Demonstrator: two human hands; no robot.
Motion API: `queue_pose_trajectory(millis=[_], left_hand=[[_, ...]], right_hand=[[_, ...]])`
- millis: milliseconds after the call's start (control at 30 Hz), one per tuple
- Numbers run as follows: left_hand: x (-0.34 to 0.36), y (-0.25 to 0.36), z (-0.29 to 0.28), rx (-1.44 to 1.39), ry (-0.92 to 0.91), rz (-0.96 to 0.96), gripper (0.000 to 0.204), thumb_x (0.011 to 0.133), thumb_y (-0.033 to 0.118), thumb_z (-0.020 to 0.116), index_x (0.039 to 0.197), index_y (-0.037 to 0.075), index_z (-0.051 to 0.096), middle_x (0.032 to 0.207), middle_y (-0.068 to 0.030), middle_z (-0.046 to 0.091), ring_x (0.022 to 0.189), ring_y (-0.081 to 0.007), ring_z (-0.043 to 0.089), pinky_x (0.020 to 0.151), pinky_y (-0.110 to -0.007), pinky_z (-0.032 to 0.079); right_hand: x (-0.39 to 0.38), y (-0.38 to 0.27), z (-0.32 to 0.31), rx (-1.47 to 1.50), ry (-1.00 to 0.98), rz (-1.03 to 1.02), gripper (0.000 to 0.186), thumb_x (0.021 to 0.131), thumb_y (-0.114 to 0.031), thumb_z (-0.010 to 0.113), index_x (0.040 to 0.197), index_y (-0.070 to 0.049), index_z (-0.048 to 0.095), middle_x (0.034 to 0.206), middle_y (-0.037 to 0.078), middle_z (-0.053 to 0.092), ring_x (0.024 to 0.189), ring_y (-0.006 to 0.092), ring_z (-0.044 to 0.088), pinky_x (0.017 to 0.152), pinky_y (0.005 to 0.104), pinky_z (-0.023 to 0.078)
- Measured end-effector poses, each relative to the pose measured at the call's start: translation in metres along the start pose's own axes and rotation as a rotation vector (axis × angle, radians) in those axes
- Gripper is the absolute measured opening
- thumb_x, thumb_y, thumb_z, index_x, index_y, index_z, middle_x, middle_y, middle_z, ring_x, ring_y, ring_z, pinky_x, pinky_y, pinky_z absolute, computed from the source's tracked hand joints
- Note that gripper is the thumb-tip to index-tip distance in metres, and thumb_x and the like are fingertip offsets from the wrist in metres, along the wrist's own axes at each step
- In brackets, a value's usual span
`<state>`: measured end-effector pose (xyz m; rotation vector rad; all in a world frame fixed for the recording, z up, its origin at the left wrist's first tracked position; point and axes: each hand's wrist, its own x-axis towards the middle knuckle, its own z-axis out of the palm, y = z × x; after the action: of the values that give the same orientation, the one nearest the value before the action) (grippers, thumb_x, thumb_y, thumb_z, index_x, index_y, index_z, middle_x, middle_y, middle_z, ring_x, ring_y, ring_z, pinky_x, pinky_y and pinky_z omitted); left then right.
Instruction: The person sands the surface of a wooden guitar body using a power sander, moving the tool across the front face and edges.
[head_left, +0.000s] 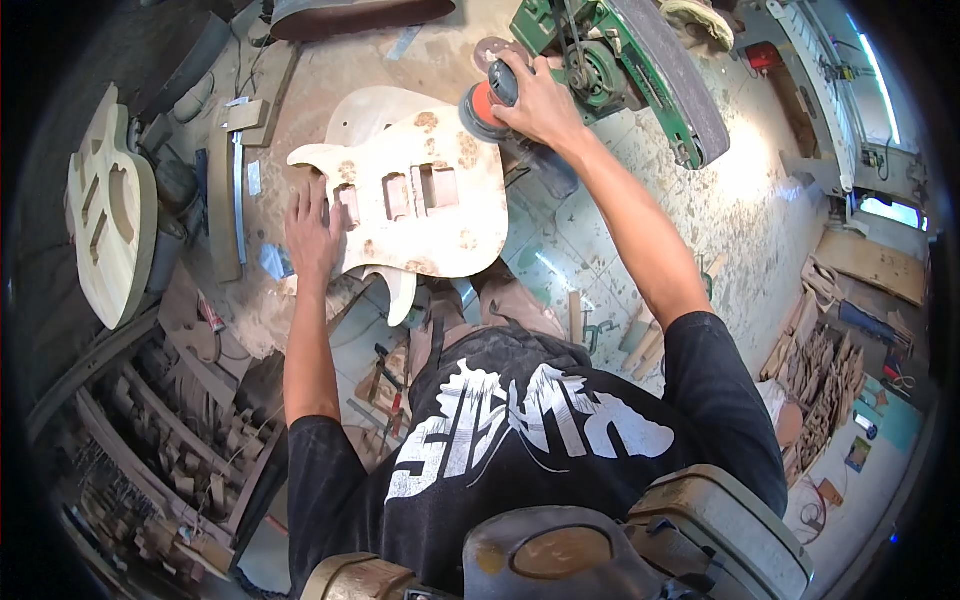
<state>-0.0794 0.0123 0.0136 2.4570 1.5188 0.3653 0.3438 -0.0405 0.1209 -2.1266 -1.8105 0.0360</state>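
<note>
A pale wooden guitar body [450,230] with cut-out pockets and scattered brownish blotches lies in front of me, over another pale body [365,105] at the bench's edge. My left hand [315,225] rests at its left side near the small pocket, fingers stretched out. My right hand [540,105] is wrapped round a black and red round power sander [483,115] at the upper right edge of the wood; whether its pad touches the surface I cannot tell.
A green belt sander [595,75] stands just beyond my right hand. Another guitar body [125,250] leans at the far left, by boards on the workbench [270,100]. Wood offcuts [820,400] pile at the right; clamps [595,335] lie below on the tiled floor [720,260].
</note>
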Motion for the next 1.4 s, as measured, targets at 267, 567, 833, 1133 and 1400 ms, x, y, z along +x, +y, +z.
queue_pose_trajectory(millis=[267,567,833,1133,1400], left_hand=[[0.0,0.001,0.0,0.028,-0.008,-0.013,0.058,0.103,0.039,0.058,0.156,0.017,0.052,0.163,-0.0157,0.048,0.146,-0.0438,0.043,0.123,-0.05,0.034],[-0.001,0.001,-0.001,0.012,-0.008,-0.016,0.058,0.103,0.038,0.059,0.157,0.019,0.051,0.161,-0.0167,0.05,0.145,-0.0434,0.045,0.122,-0.049,0.035],[0.002,0.001,0.001,-0.01,-0.013,-0.013,0.059,0.103,0.042,0.058,0.158,0.02,0.051,0.163,-0.0172,0.047,0.146,-0.0435,0.044,0.123,-0.049,0.034],[0.001,-0.002,0.003,0.014,-0.003,-0.002,0.059,0.103,0.041,0.059,0.158,0.02,0.051,0.162,-0.0168,0.049,0.144,-0.045,0.045,0.121,-0.05,0.035],[0.002,0.0,-0.001,0.002,0.017,0.019,0.059,0.103,0.04,0.059,0.157,0.019,0.052,0.161,-0.0176,0.05,0.143,-0.044,0.046,0.121,-0.049,0.036]], right_hand=[[0.004,-0.006,-0.003,0.034,-0.034,0.057,0.083,0.078,-0.034,0.08,0.152,-0.024,0.045,0.129,0.03,0.053,0.104,0.056,0.068,0.092,0.0587,0.059],[0.01,0.011,-0.029,0.085,-0.004,0.24,0.08,0.08,-0.035,0.081,0.151,-0.026,0.046,0.123,0.025,0.054,0.104,0.0532,0.068,0.093,0.0562,0.058],[-0.006,0.005,-0.019,0.02,-0.084,0.13,0.081,0.08,-0.032,0.081,0.152,-0.026,0.044,0.123,0.029,0.054,0.096,0.053,0.07,0.086,0.0556,0.06],[0.003,0.003,-0.013,0.013,-0.083,0.077,0.083,0.079,-0.032,0.08,0.153,-0.024,0.043,0.123,0.03,0.054,0.093,0.0551,0.069,0.085,0.0575,0.06],[0.004,0.003,-0.01,0.03,-0.061,0.025,0.082,0.078,-0.032,0.081,0.151,-0.024,0.046,0.123,0.031,0.054,0.094,0.0551,0.069,0.086,0.0577,0.06]])
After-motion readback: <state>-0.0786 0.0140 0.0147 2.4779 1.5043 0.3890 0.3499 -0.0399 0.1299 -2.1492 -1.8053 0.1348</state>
